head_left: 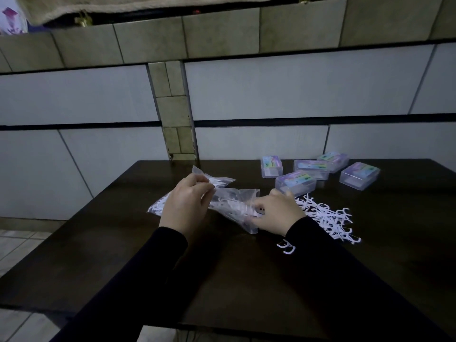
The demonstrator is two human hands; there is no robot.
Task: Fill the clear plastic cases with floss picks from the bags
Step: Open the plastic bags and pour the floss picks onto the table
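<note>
My two dark sleeves (333, 280) run up from the near edge over the dark table (222, 280).

A couple of stray white floss picks (286, 248) lie on the table just beside my right wrist. To the right of that wrist, a loose heap of floss picks (328, 218) is spread flat: white, thin handles, each with a small forked head.

My right hand (274, 213) lies palm down on the near end of a clear plastic bag (237, 206). Its fingers curl at the bag's edge; whether they pinch the film or only press it, I cannot tell. The bag is crumpled, translucent, with white picks showing through it.

My left hand (185, 201) is raised slightly, fingers curled, pinching the film at the bag's far upper end. A second clump of bagged picks (158, 207) shows at the left, partly hidden under this hand; whether it is a separate bag I cannot tell.

The bag lies between my two hands, touching both.

Beyond the right hand stand five clear plastic cases (296, 183), lids closed, each with a coloured label on top. The nearest one sits just past my right fingertips; the others cluster behind it toward the table's far right edge.

Behind the table rises a tiled wall (296, 95).
</note>
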